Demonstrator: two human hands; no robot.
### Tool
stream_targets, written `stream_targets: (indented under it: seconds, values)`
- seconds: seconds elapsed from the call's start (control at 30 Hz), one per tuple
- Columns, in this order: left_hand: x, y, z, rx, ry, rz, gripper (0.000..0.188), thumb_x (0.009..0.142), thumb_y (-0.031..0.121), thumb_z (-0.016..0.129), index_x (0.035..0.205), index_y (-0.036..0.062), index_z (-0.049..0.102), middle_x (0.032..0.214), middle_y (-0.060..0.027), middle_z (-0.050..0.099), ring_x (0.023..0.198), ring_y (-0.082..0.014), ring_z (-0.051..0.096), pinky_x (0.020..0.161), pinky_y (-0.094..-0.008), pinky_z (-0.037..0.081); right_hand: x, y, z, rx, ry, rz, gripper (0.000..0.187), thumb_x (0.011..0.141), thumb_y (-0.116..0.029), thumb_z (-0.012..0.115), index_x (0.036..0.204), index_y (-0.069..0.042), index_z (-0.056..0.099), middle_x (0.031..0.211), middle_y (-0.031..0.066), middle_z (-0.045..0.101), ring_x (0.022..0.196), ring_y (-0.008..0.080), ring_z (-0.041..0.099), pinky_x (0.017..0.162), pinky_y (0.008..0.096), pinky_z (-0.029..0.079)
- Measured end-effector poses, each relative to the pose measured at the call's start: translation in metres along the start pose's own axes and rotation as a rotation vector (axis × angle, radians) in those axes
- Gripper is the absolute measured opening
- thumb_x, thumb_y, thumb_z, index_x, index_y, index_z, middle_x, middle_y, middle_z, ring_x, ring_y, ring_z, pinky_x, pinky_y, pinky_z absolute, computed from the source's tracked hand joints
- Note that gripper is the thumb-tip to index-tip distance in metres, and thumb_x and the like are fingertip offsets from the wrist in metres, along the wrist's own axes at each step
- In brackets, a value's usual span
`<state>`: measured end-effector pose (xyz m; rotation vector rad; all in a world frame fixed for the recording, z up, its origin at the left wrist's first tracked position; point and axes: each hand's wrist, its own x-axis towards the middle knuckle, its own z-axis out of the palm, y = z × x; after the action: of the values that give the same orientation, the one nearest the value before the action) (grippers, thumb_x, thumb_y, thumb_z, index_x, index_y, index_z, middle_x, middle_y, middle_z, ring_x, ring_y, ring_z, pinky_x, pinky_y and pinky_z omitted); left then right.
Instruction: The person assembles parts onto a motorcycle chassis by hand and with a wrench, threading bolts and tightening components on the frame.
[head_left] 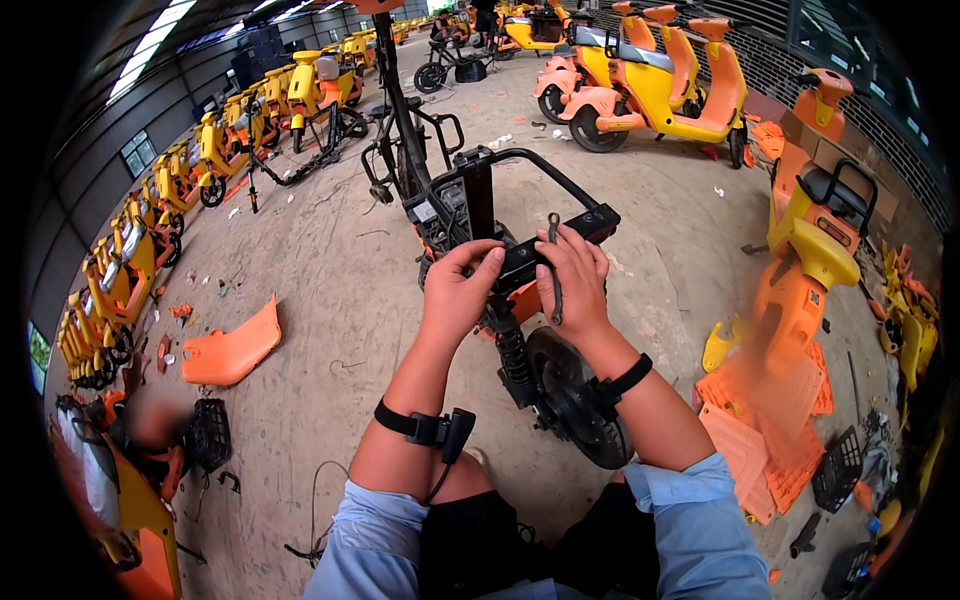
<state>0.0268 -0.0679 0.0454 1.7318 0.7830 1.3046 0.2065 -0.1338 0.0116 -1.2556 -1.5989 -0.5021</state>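
A stripped scooter frame (pixel 530 160) stands before me, its black tubes and wiring bare. Across its rear lies a black bar (pixel 590 224). At the bar's left end my left hand (pixel 460 292) is closed, thumb and forefinger together; whatever is between them is hidden. Farther right, my right hand (pixel 580 285) grips a metal wrench (pixel 555 240), which points away from me over the bar. Below the hands are a coil-spring shock absorber (pixel 514 358) and the black rear wheel (pixel 575 400).
An orange curved panel (pixel 235 345) lies on the floor at left. Orange panels (pixel 765 430) are heaped at right, beside a partly stripped scooter (pixel 815 250). Yellow scooters (pixel 115 265) line the left wall; others (pixel 670 90) stand far right. A black basket (pixel 210 435) sits lower left.
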Motion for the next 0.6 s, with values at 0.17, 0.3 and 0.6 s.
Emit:
stream_targets:
  seconds: [0.17,0.3,0.6]
  values:
    - [-0.001,0.009,-0.002,0.065,-0.009,-0.021,0.025,0.097,0.022,0.076,0.112,0.0029,0.077,0.073,0.0036,0.059,0.068,-0.0049,0.052,0.062,-0.0238,0.044,0.001,0.0,0.0,0.003,0.006,0.003,0.031,0.098,-0.014,0.064,0.129,-0.011,0.062,0.138,0.0085,0.067,0.137,0.0309,0.054,0.113,0.0468,0.03]
    - [0.001,0.004,-0.001,-0.007,-0.066,-0.069,0.028,0.097,0.024,0.078,0.115,0.0023,0.075,0.076,0.0064,0.056,0.074,-0.0046,0.051,0.07,-0.0234,0.045,0.0,0.0,0.0,0.003,0.004,0.0,0.032,0.098,-0.013,0.064,0.129,-0.011,0.062,0.138,0.0088,0.067,0.136,0.0309,0.054,0.113,0.0468,0.03]
    - [0.002,0.004,0.001,-0.035,-0.013,-0.048,0.024,0.099,0.022,0.075,0.114,0.003,0.075,0.081,0.0045,0.062,0.076,-0.0054,0.054,0.072,-0.0242,0.047,0.0,0.0,-0.001,0.006,0.0,-0.005,0.032,0.098,-0.014,0.064,0.13,-0.011,0.062,0.138,0.009,0.066,0.137,0.0307,0.054,0.113,0.0467,0.03]
